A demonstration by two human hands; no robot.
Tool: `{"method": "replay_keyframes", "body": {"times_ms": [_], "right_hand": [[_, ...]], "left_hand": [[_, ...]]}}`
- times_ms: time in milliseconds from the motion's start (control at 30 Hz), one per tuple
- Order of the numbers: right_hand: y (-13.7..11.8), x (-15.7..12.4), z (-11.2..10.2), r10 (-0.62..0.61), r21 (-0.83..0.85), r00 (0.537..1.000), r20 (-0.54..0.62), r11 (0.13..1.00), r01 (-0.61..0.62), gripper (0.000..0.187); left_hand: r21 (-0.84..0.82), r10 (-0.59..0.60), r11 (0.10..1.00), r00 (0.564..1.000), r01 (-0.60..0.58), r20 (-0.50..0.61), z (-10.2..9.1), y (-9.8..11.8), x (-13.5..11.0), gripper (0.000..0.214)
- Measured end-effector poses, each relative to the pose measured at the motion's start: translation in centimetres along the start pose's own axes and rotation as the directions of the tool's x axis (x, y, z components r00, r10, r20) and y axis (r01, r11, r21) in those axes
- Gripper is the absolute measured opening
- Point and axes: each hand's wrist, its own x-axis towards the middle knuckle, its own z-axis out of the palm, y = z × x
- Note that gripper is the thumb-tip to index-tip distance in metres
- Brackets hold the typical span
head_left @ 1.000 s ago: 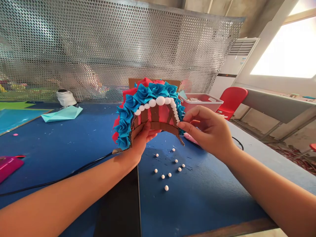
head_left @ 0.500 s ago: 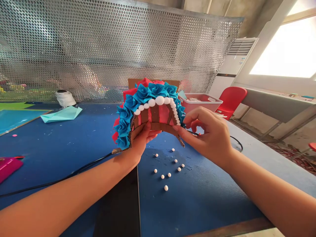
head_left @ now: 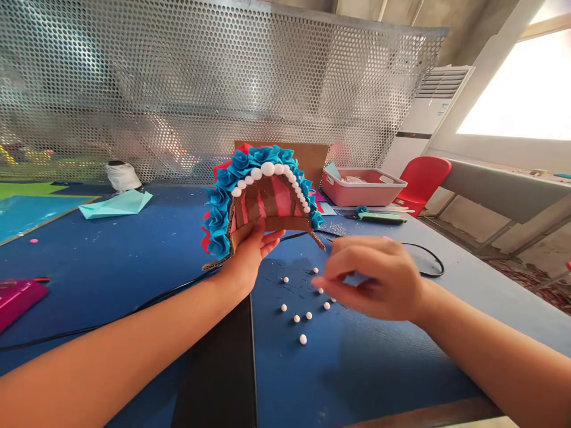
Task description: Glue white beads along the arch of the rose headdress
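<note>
An arched cardboard headdress is held up over the blue table by my left hand, whose thumb is inside its lower band and fingers behind. Crinkled blue paper flowers line its front edge, with red ones behind. A row of white balls, largest at the top, follows the inner rim, reaching lower on the right side. Apart from the headdress, my right hand hovers over the table, blurred, with curled fingers and the thumb stretched out; nothing shows between them. Several loose small white balls lie below and beside it.
A pink basket stands at the back right, with a green-and-black cutter before it. A black cable crosses the table behind my left forearm. A black panel lies in front. Behind rises a perforated metal screen.
My right hand has come off the headdress's right end and moved down toward the loose balls. The headdress, still in my left hand, has shifted slightly left and turned.
</note>
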Motion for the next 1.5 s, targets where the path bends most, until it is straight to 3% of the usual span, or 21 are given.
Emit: {"method": "replay_keyframes", "body": {"times_ms": [67, 133, 200, 433, 533, 633, 667, 733, 833, 1033, 1167, 1500], "right_hand": [[0.0, -0.3, 0.3, 0.033, 0.078, 0.954, 0.298, 0.995, -0.059, 0.003], [0.3, -0.5, 0.7, 0.053, 0.108, 0.87, 0.491, 0.987, -0.121, 0.007], [0.6, -0.6, 1.0, 0.06, 0.108, 0.828, 0.558, 0.984, -0.144, 0.013], [1.4, -1.0, 1.7, 0.099, 0.059, 0.777, 0.621, 0.983, -0.172, 0.012], [1.4, -1.0, 1.6, 0.048, 0.115, 0.841, 0.539, 0.985, -0.13, 0.012], [1.0, -0.8, 1.0, 0.034, 0.103, 0.974, 0.222, 0.993, -0.058, 0.008], [0.9, -0.7, 0.8, 0.045, 0.062, 0.996, 0.082, 0.997, -0.05, 0.009], [0.7, -0.5, 0.3, 0.078, -0.054, 0.984, -0.161, 0.995, -0.087, 0.013], [0.9, -0.2, 0.0, 0.138, -0.182, 0.931, -0.338, 0.961, -0.208, 0.013], [1.9, -0.2, 0.3, 0.258, -0.181, 0.887, -0.382, 0.921, -0.346, 0.007], [1.7, -0.2, 0.5, 0.285, -0.147, 0.879, -0.383, 0.92, -0.362, 0.008], [1.3, -0.1, 0.4, 0.361, -0.101, 0.864, -0.35, 0.903, -0.418, 0.01]], "left_hand": [[-0.024, -0.038, 0.999, 0.998, 0.037, -0.044, 0.0, 0.1, 0.1, 0.019], [-0.041, -0.061, 0.997, 0.996, 0.058, -0.066, -0.1, 0.1, 0.2, 0.019], [-0.059, -0.066, 0.996, 0.995, 0.062, -0.076, -0.2, 0.0, 0.2, 0.019], [-0.063, -0.046, 0.997, 0.995, 0.041, -0.083, -0.2, 0.1, 0.2, 0.021], [-0.059, -0.046, 0.997, 0.995, 0.041, -0.088, -0.1, 0.2, 0.1, 0.022], [-0.048, -0.045, 0.998, 0.996, 0.042, -0.078, 0.0, 0.2, 0.0, 0.022], [-0.04, -0.041, 0.998, 0.997, 0.038, -0.07, 0.1, 0.2, 0.0, 0.022], [-0.016, -0.033, 0.999, 0.998, 0.032, -0.05, 0.1, 0.2, -0.1, 0.021], [0.044, -0.044, 0.998, 0.999, 0.045, -0.023, 0.0, -0.1, 0.0, 0.019], [0.136, -0.008, 0.991, 0.999, 0.001, 0.047, -0.1, -0.2, -0.2, 0.025], [0.176, 0.044, 0.983, 0.995, -0.059, 0.091, 0.0, -0.1, -0.5, 0.032], [0.16, 0.073, 0.983, 0.994, -0.086, 0.087, 0.2, 0.1, -0.7, 0.018]]}}
